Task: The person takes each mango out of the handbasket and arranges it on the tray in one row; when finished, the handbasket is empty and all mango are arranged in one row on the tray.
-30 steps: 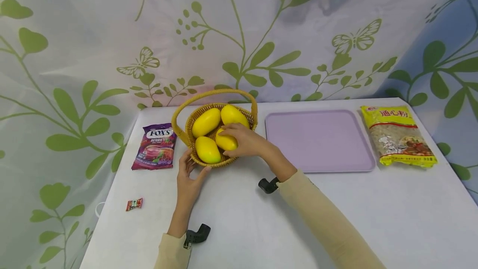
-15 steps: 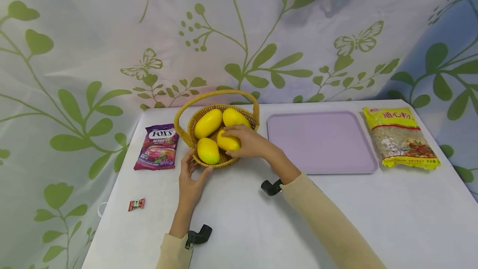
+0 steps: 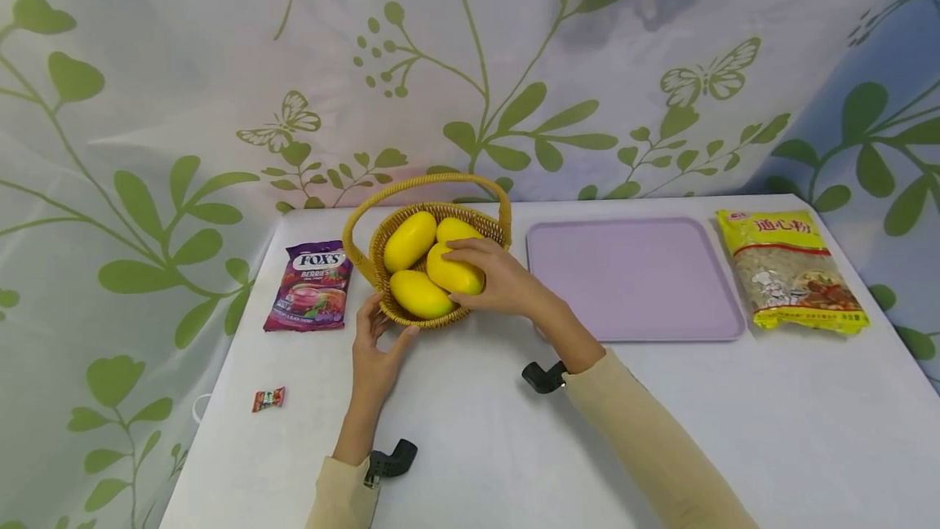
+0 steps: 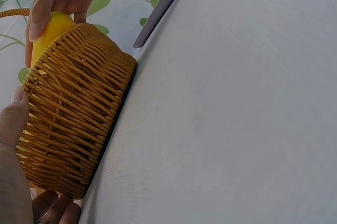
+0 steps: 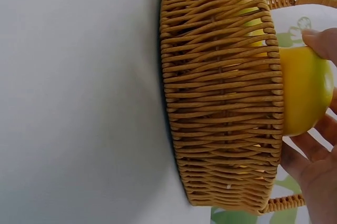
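Note:
A woven wicker basket (image 3: 481, 223) with a tall arched handle stands toward the back left of the table and contains several yellow mangoes (image 3: 410, 242). My right hand (image 3: 507, 277) grips one mango (image 3: 450, 269) at the basket's right side. In the right wrist view that mango (image 5: 305, 89) sticks up above the rim, thumb on one side and fingers on the other. My left hand (image 3: 376, 362) holds the basket's near left side. The left wrist view has its thumb (image 4: 15, 116) at the rim and its fingers (image 4: 55, 211) against the basket's far side.
A lilac tray (image 3: 635, 280) lies right of the basket. Beyond it is a yellow pasta bag (image 3: 793, 272). Left of the basket lies a purple candy bag (image 3: 310, 286), with a small wrapped candy (image 3: 268, 399) nearer the front. A patterned curtain (image 3: 558, 64) hangs behind the table.
The gripped mango has risen slightly, and my right wrist has shifted a little right and nearer. The front left mango has tipped over onto its side. My left hand stays on the basket.

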